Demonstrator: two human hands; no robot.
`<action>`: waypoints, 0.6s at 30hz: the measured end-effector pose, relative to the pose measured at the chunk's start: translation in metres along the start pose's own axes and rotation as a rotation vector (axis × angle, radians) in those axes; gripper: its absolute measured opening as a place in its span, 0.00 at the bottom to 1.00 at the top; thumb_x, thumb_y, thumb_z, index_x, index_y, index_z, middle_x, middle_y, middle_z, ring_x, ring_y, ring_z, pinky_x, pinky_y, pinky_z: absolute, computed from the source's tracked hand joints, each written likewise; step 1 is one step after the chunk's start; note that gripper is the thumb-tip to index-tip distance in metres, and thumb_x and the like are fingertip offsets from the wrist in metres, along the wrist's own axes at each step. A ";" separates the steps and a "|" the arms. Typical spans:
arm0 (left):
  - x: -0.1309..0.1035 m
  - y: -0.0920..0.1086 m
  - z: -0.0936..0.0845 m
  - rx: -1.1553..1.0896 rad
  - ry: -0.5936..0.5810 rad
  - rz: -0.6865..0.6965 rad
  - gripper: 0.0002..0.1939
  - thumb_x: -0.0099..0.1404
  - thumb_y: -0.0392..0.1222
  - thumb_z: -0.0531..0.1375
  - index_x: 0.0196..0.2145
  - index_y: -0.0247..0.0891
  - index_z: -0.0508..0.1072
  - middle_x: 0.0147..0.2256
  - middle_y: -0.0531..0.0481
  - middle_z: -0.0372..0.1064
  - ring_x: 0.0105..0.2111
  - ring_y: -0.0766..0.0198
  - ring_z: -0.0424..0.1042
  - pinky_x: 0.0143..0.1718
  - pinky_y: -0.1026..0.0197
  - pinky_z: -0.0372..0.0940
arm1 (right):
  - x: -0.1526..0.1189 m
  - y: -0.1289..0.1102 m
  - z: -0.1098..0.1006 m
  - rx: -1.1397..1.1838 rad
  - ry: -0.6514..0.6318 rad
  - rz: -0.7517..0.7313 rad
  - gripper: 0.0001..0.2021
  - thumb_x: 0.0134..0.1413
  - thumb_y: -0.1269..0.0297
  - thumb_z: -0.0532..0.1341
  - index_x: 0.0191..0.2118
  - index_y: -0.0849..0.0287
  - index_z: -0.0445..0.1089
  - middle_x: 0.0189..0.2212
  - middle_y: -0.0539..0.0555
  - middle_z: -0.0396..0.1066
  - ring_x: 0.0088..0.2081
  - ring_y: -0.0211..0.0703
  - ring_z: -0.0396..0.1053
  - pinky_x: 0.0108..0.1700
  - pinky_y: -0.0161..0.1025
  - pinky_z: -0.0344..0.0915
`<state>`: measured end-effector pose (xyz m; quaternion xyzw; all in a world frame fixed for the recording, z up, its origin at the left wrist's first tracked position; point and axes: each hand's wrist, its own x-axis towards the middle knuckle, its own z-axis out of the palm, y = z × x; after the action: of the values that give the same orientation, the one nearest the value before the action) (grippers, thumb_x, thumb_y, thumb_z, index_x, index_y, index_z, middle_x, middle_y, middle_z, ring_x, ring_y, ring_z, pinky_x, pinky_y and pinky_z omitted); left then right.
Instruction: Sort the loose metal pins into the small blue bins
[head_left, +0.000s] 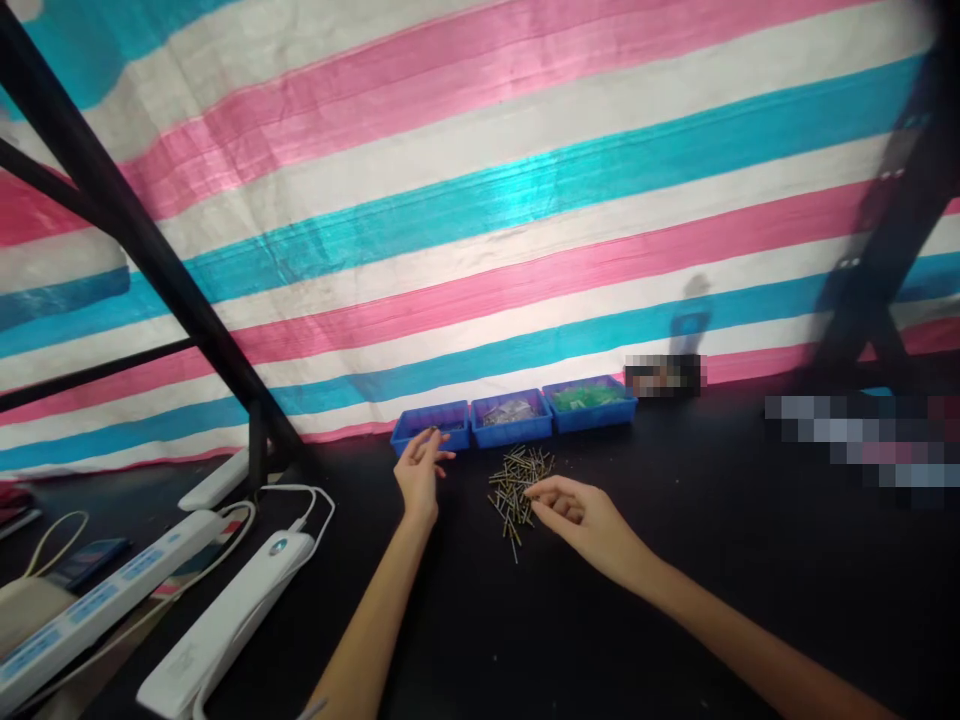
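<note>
A pile of thin metal rods with brassy parts (517, 490), which look like screws, lies on the black table. My right hand (577, 510) is at the pile's right edge, thumb and fingers drawn together; whatever is between the fingertips is too small to make out. In front of the left blue bin (401, 440) is my left hand (420, 475), its fingers curled and pinched near the rim. A tiny dark spot shows at those fingertips, but I cannot tell what it is. Small dark pieces seem to lie inside that bin.
Beside it stand a middle blue bin (514, 432) with clear bags and a right blue bin (596, 415) holding green pieces. At left lie a white power bank (232, 620) with a cable and a power strip (97, 605). A striped sheet (465, 240) hangs behind.
</note>
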<state>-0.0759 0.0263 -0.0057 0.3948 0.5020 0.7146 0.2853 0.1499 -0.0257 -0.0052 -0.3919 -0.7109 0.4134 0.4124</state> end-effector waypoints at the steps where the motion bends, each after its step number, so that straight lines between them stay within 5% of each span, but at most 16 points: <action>1: 0.004 -0.002 -0.002 0.009 0.010 0.020 0.25 0.48 0.50 0.61 0.41 0.30 0.68 0.35 0.40 0.71 0.23 0.65 0.71 0.14 0.71 0.53 | -0.001 -0.001 0.002 -0.022 -0.009 -0.011 0.09 0.49 0.62 0.56 0.36 0.57 0.69 0.24 0.50 0.65 0.23 0.34 0.60 0.23 0.30 0.57; 6: 0.016 -0.012 -0.008 0.027 -0.003 0.029 0.25 0.50 0.48 0.61 0.44 0.30 0.68 0.42 0.36 0.68 0.26 0.64 0.73 0.13 0.72 0.53 | -0.004 0.004 0.005 -0.134 -0.034 -0.077 0.08 0.47 0.65 0.57 0.35 0.57 0.70 0.24 0.49 0.67 0.21 0.33 0.59 0.22 0.31 0.57; 12: 0.013 -0.009 -0.004 0.034 -0.237 -0.075 0.35 0.53 0.47 0.61 0.56 0.39 0.55 0.56 0.35 0.50 0.28 0.63 0.73 0.12 0.72 0.55 | -0.004 0.012 0.004 -0.291 -0.130 -0.099 0.07 0.45 0.68 0.58 0.33 0.55 0.70 0.27 0.49 0.67 0.24 0.34 0.62 0.25 0.32 0.58; 15: 0.009 -0.006 -0.001 0.071 -0.274 -0.063 0.38 0.52 0.48 0.61 0.57 0.40 0.51 0.58 0.35 0.43 0.29 0.63 0.73 0.12 0.72 0.55 | -0.006 0.006 0.004 -0.365 -0.154 -0.171 0.09 0.45 0.68 0.58 0.36 0.54 0.69 0.33 0.51 0.68 0.34 0.39 0.64 0.36 0.35 0.61; 18: 0.004 -0.005 -0.001 0.165 -0.286 -0.006 0.33 0.53 0.49 0.60 0.54 0.38 0.57 0.55 0.35 0.51 0.26 0.66 0.71 0.12 0.72 0.54 | -0.009 -0.002 0.005 -0.412 -0.224 -0.238 0.13 0.46 0.65 0.59 0.42 0.51 0.68 0.43 0.52 0.65 0.46 0.44 0.60 0.49 0.43 0.54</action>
<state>-0.0788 0.0305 -0.0097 0.5131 0.5144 0.6067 0.3226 0.1485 -0.0360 -0.0075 -0.3330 -0.8623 0.2494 0.2886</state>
